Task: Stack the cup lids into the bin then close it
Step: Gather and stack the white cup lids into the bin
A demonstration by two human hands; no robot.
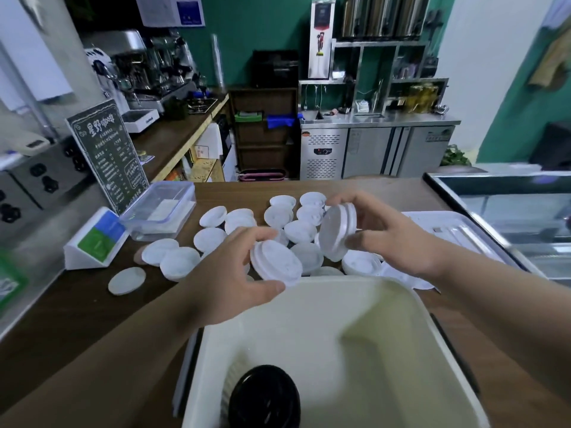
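Note:
Several white cup lids (213, 237) lie scattered on the brown counter beyond a cream bin (411, 319). My left hand (228, 273) grips one white lid (276, 267) by its rim, just above the bin's far edge. A small stack of white lids (338, 231), tilted on edge, is held in my right hand (383, 233) to the right of that lid. Inside the bin, near its front, stands a stack of lids with a black lid (265, 396) on top. The bin's white cover (457, 233) lies flat on the counter at the right.
A clear plastic box (160, 208) and a menu board (106, 156) stand at the left, with a white and green card stand (95, 239) in front. A glass display case (509, 205) borders the right. A flat round disc (126, 281) lies left of the bin.

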